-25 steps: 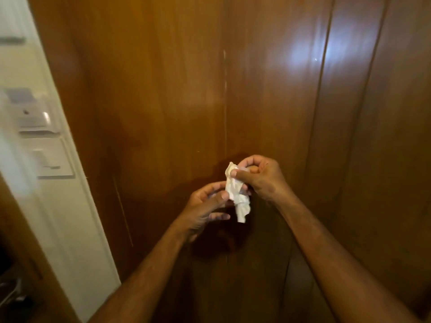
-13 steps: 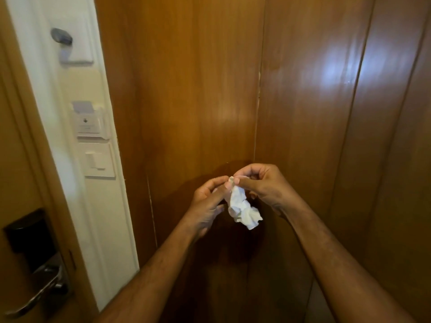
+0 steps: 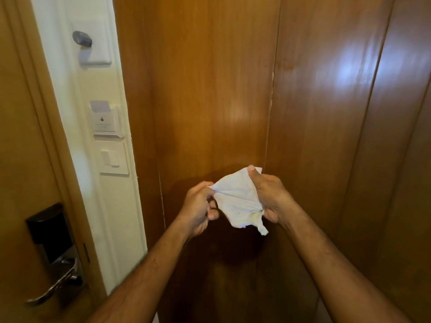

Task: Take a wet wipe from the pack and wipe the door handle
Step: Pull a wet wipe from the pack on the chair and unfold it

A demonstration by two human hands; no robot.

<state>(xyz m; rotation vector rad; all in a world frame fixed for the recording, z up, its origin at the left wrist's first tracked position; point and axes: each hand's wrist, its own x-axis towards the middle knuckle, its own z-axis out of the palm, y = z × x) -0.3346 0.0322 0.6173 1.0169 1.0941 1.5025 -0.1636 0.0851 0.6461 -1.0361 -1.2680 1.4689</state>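
A white wet wipe [image 3: 238, 201] is stretched partly open between both hands in front of brown wooden panels. My left hand [image 3: 198, 206] pinches its left corner. My right hand [image 3: 268, 197] grips its right edge, with one corner sticking up above the thumb and a crumpled tail hanging below. The metal lever door handle [image 3: 56, 285] sits at the lower left on the wooden door [image 3: 21, 159], under a dark lock plate [image 3: 50, 231]. It is well left of and below both hands. No wipe pack is in view.
A white wall strip [image 3: 77, 94] between door and panels carries a key-card holder [image 3: 105, 122], a light switch [image 3: 112, 158] and a small grey knob [image 3: 81, 38]. Glossy wooden panels [image 3: 326, 113] fill the middle and right.
The view has swung left, bringing the door, lock plate and handle fully into sight. The wipe, crumpled between the hands before, is now pulled apart into a flatter sheet.
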